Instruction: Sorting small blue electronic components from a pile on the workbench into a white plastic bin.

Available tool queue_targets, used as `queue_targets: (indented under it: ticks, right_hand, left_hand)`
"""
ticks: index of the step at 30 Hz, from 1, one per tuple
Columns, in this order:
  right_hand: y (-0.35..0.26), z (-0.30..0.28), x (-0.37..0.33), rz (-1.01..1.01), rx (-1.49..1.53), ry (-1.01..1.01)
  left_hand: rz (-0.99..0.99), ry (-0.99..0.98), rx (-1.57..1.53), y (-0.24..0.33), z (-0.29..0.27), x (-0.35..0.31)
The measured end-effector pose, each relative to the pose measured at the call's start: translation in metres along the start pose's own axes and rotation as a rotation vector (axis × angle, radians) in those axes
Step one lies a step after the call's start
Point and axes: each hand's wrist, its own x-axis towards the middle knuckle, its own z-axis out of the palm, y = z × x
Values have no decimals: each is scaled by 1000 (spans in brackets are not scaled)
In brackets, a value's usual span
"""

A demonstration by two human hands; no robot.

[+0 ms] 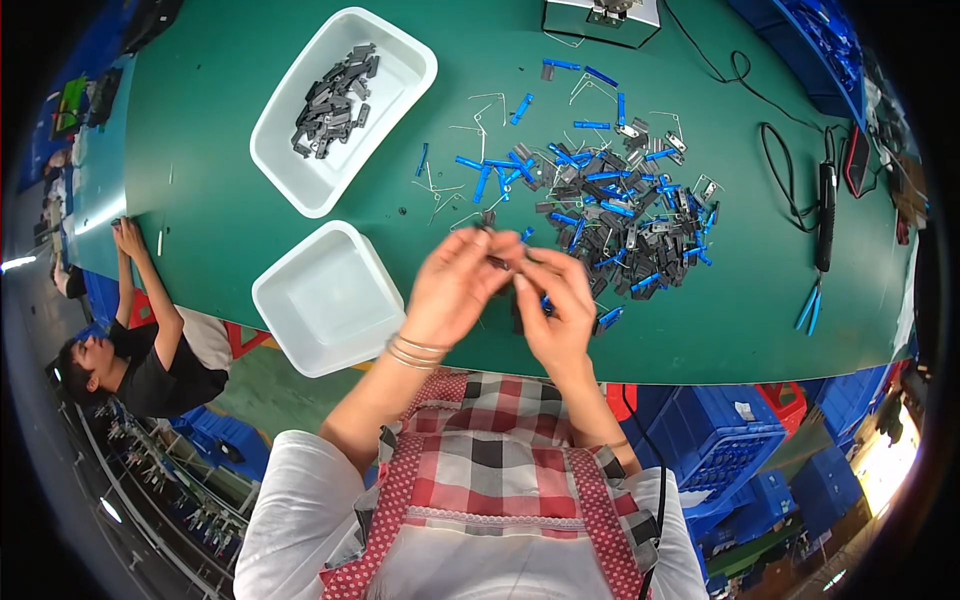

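Above the near edge of the green desk (250, 130), the left hand (455, 285) and right hand (555, 300) are meeting, each grip pinching together on a small dark part (499, 262) sitting between their fingertips. Beyond them is lying a heap of grey and blue pieces (610, 200); an empty white tray (330, 297) is sitting left, and a filled white tray (345, 105) is sitting farther off.

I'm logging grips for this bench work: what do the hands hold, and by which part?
Left hand and right hand pinch a small dark part between fingertips; which part of it cannot be told.
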Motion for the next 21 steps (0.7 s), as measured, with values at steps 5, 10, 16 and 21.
queue_targets:
  ticks: [5,10,16,21]
  right_hand:
    - [20,-34,-18,-11,-249,-14]
    - [24,-49,-48,-67,-437,-110]
    - [24,-50,-41,21,-569,-156]
    - [32,-53,-45,-30,-491,-31]
  left_hand:
    - [490,185,336,121,5,12]
    - [1257,654,1658,151,-6,18]
    - [543,-297,1752,39,0,-15]
    - [513,-542,1920,-9,-9,-11]
